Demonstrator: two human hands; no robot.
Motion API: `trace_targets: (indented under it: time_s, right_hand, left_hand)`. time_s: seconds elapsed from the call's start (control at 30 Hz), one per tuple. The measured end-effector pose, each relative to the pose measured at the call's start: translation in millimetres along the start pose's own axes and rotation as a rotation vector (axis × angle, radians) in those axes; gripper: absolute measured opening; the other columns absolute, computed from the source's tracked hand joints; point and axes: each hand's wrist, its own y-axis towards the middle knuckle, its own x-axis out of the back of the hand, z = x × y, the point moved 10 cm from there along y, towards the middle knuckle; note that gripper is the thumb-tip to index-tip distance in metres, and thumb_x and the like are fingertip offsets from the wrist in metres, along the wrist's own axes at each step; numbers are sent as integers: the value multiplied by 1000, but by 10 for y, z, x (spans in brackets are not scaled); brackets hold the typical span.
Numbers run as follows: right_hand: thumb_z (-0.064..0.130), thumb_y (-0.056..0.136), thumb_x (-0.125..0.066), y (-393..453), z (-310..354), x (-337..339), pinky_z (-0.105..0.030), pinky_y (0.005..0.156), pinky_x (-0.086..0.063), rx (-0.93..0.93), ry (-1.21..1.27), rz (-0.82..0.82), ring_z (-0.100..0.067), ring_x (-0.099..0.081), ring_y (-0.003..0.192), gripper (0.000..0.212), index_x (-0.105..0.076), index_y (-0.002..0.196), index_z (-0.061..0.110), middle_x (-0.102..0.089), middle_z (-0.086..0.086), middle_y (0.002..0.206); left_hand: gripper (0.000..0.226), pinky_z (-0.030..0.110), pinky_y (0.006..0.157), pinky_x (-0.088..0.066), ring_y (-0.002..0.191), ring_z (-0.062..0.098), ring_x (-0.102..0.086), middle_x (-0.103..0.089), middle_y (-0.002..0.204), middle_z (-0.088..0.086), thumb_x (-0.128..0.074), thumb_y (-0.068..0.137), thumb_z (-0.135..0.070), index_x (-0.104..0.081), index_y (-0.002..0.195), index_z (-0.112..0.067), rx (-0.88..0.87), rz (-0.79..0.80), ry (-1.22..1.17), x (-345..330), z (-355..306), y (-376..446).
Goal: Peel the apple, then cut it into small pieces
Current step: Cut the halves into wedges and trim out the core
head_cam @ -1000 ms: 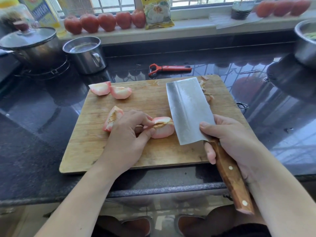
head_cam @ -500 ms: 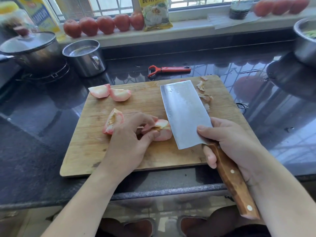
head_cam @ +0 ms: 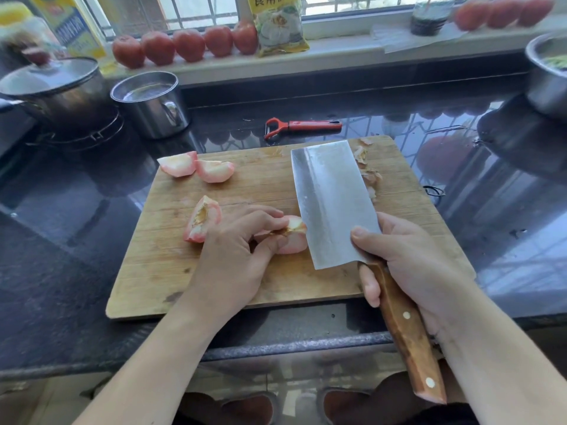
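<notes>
The apple is already peeled and quartered on the cutting board (head_cam: 214,289), which lies on the dark table (head_cam: 61,271). Two quarters (head_cam: 196,168) sit touching each other at the board's ten o'clock corner, a third quarter (head_cam: 202,219) lies just left of the left hand (head_cam: 233,256), and the fourth quarter (head_cam: 293,234) is pinched between that hand's thumb and fingertips, core side up.

The right hand (head_cam: 408,259) is wrapped firmly round the wooden handle of the cleaver (head_cam: 331,204), with the thumb laid on the flat of the blade. The blade leans with its flat turned up toward the camera, its edge right against the held quarter at the three o'clock side.

From where I stand, the step looks like cutting out the core or slicing this quarter down. To do it well, I'd say curl the left fingertips back so the knuckles, not the tips, face the steel; that thumb looks close to the edge. Set the fruit on a flat face so it cannot rock, stand the blade upright, then press straight down.

Peel scraps (head_cam: 368,173) lie at the board's one o'clock, and a red peeler (head_cam: 302,126) rests on the table beyond at twelve o'clock.
</notes>
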Motion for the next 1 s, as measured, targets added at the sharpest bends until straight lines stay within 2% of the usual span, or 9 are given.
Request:
trace_targets:
  time_s: [0.13, 0.23, 0.37, 0.5, 0.6, 0.7, 0.8, 0.9, 1.0]
  right_hand:
    - [15, 105, -49, 73, 9, -33, -25, 36, -38, 2, 15, -22, -16, -47, 36, 20, -63, 119, 13, -69, -11, 67]
    - [19, 105, -50, 110, 18, -77, -25, 37, -38, -4, -23, -20, -17, -50, 39, 20, -64, 119, 17, -69, -31, 88]
    - [18, 106, -48, 11, 6, -80, -25, 37, -38, 20, -98, -8, -20, -49, 37, 19, -63, 117, 18, -76, -10, 101]
    - [17, 107, -47, 38, 73, 2, -25, 39, -39, 58, -169, -84, -19, -49, 36, 18, -62, 114, 21, -75, -4, 72]
    - [19, 106, -48, 38, 99, 52, -26, 39, -39, 18, -188, -74, -20, -48, 36, 18, -64, 114, 21, -70, -12, 65]
    - [17, 106, -49, 15, 101, 79, -23, 35, -36, 1, -173, -58, -19, -46, 34, 18, -66, 111, 18, -72, -17, 72]
    - [21, 105, -51, 57, 120, 76, -25, 39, -39, 14, -216, -73, -24, -47, 37, 18, -68, 109, 22, -65, -32, 73]
    - [24, 106, -50, 80, 171, 71, -28, 41, -43, 20, -255, -87, -24, -49, 38, 18, -67, 109, 27, -62, -29, 64]
    - [22, 106, -48, 13, 231, 52, -27, 40, -43, 41, -328, -82, -24, -51, 38, 18, -65, 106, 28, -62, -25, 58]
  left_hand:
    - [14, 60, 109, -41, 115, 1, -62, -70, 112, -24, -76, 87, -20, -78, 98, -29, -6, 5, -16, -7, -20, 2]
    - [15, 59, 109, -42, 115, 2, -62, -71, 110, -24, -77, 86, -20, -79, 99, -28, -12, -9, -16, 12, -31, 2]
    - [19, 48, 101, -51, 111, 3, -63, -72, 106, -21, -82, 83, -10, -79, 97, -22, 13, -32, -18, 32, -31, 10]
    - [22, 53, 102, -51, 105, 5, -66, -70, 104, -21, -86, 80, -14, -76, 97, -23, 14, -59, -11, 64, 4, -21]
    - [24, 43, 94, -57, 105, 7, -68, -72, 106, -18, -86, 79, -5, -78, 98, -19, 28, -74, -72, 101, -8, -32]
    - [24, 40, 93, -58, 105, 8, -69, -72, 103, -18, -86, 78, -2, -80, 95, -18, 43, -69, -107, 101, -5, -22]
    - [22, 40, 93, -58, 105, 10, -69, -71, 101, -19, -85, 78, -2, -80, 93, -17, 67, -52, -142, 89, 18, -15]
    - [20, 39, 92, -58, 103, 12, -69, -71, 101, -18, -86, 78, -2, -80, 92, -16, 63, -57, -147, 99, 5, -11]
    - [20, 29, 88, -59, 101, 8, -69, -72, 96, -14, -85, 79, -1, -80, 90, -16, 84, -76, -165, 116, 9, -10]
